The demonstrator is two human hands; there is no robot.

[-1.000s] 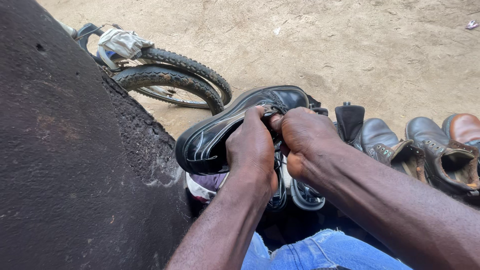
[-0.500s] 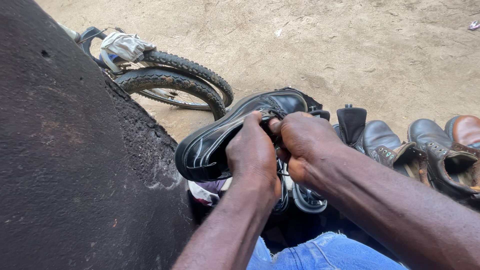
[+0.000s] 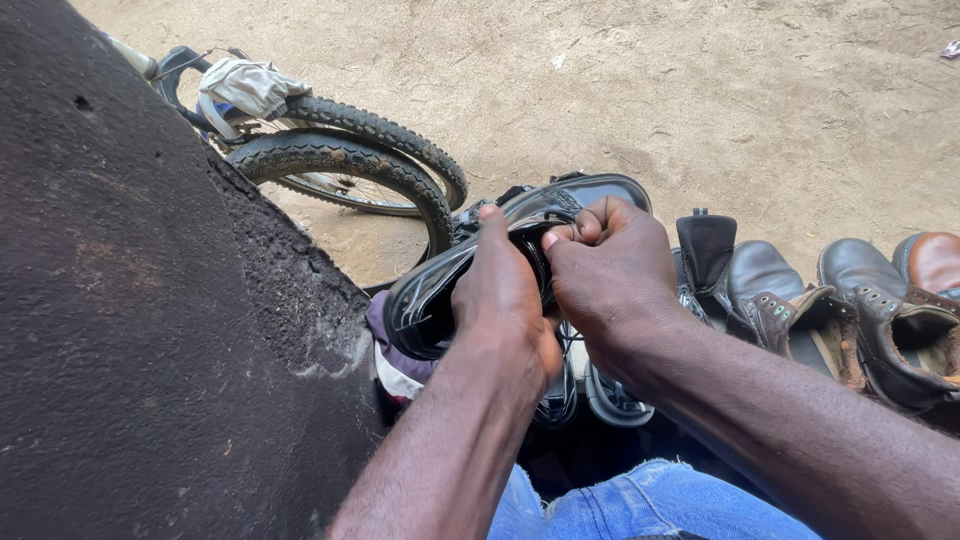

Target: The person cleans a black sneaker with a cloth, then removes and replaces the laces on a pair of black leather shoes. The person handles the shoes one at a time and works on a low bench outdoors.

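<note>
A shiny black leather shoe (image 3: 425,295) lies on its side above my lap, its opening facing left and its toe (image 3: 600,188) pointing away from me. My left hand (image 3: 505,300) wraps over the shoe's middle and grips it. My right hand (image 3: 610,265) is closed at the shoe's upper, thumb and fingers pinching something small there, perhaps a lace; my fingers hide it. Both forearms reach in from the bottom of the view.
A dark rough wall (image 3: 150,320) fills the left side. Two bicycle tyres (image 3: 350,160) lean behind it, a pale cloth (image 3: 250,88) on top. Several worn brown and black boots (image 3: 800,320) stand in a row at the right. Sandy ground (image 3: 700,90) lies beyond. Blue jeans (image 3: 640,505) show below.
My hands and the shoe have barely moved; my right hand's fingers have shifted slightly at the shoe's upper. The view has drifted a little.
</note>
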